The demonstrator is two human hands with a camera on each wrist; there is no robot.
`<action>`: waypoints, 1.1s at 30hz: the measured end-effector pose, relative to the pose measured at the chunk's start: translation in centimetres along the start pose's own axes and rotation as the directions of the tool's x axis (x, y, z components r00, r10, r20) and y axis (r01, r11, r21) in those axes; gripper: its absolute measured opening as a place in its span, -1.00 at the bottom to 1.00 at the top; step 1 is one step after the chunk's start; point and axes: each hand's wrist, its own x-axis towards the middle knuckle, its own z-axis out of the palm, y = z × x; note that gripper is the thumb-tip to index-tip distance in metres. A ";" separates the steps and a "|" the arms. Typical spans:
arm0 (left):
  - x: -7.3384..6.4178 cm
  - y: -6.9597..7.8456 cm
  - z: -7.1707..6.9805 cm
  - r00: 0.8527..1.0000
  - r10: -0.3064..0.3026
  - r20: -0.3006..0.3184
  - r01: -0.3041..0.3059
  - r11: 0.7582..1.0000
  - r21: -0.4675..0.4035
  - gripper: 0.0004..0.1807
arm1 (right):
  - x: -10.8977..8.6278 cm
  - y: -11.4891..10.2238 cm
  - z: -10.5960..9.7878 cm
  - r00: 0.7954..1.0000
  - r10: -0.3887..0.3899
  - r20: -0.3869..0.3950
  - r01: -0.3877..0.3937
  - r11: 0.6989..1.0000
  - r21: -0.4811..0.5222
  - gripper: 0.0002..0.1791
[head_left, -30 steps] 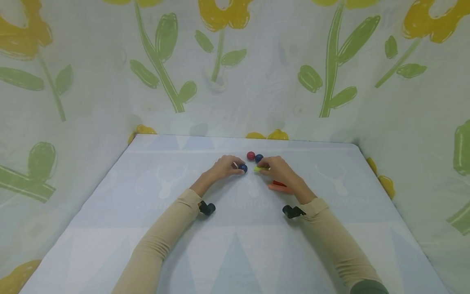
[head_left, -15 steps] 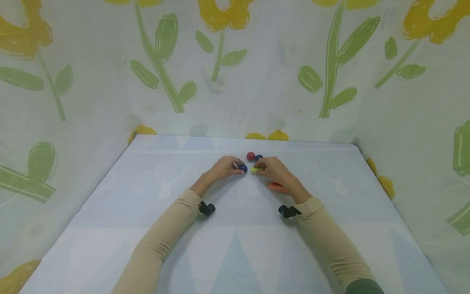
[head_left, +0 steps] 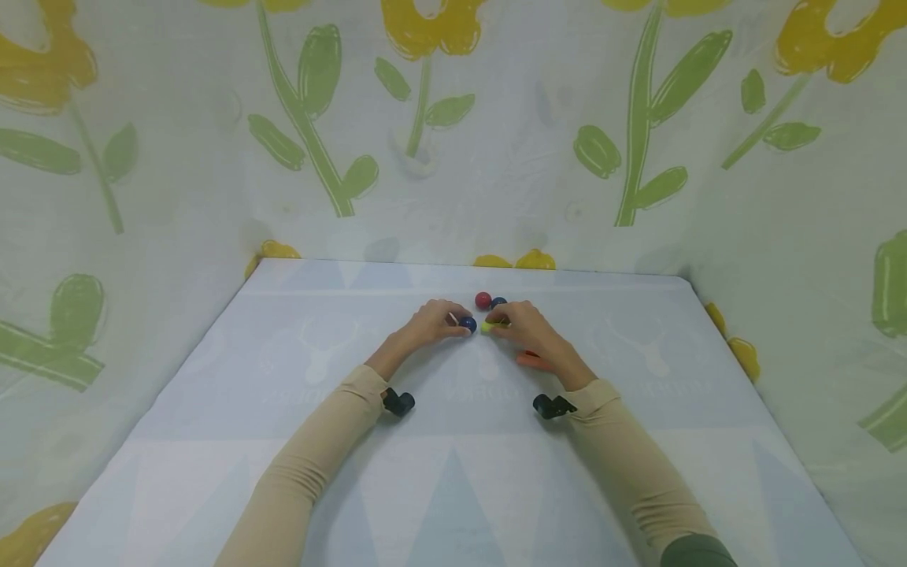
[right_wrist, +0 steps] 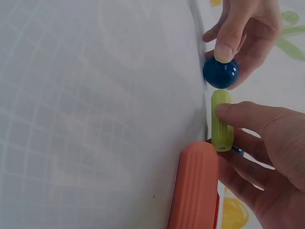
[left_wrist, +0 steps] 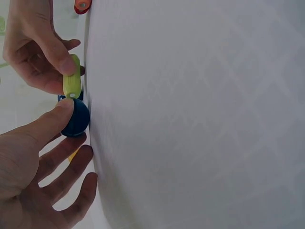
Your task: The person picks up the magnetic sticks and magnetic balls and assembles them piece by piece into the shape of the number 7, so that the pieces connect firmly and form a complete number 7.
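Note:
My left hand (head_left: 434, 323) pinches a dark blue ball (head_left: 468, 324) between thumb and fingers, low over the table. Facing it, my right hand (head_left: 527, 327) grips a short yellow-green ribbed rod (right_wrist: 222, 129) with thumb and fingertips. The rod points lengthwise at the ball. A narrow gap shows between rod end and ball in the right wrist view, while the two overlap in the left wrist view. A small pale spot marks the rod's end (left_wrist: 72, 95). Part of the rod is hidden behind the right thumb.
Just behind the hands lie a red ball (head_left: 483, 300) and a second blue ball (head_left: 498, 302), partly covered by the right hand. An orange ribbed rod (right_wrist: 195, 186) lies under the right wrist, with a red rod (head_left: 531, 353) beside it. Flower-printed cloth (head_left: 510, 173) walls the table.
My right hand has moved left with the yellow-green rod, bringing its end close to the blue ball. The left hand has stayed in place with that ball.

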 end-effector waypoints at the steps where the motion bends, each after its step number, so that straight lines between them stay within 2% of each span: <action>1: 0.0 0.0 0.0 1.000 0.000 0.000 0.000 1.000 -0.001 -0.57 | 0.0 0.0 0.0 1.000 -0.001 0.000 0.001 1.000 0.001 -0.74; 21: 0.2 -0.3 0.2 0.999 0.040 -0.014 -0.040 0.999 0.035 -0.58 | 0.1 -0.1 0.2 1.000 0.012 0.008 -0.012 1.000 0.022 -0.73; 33: 0.1 -0.3 0.2 0.999 0.038 -0.016 -0.038 0.999 0.018 -0.58 | 0.2 -0.4 0.2 1.000 0.005 0.010 -0.005 0.999 0.042 -0.74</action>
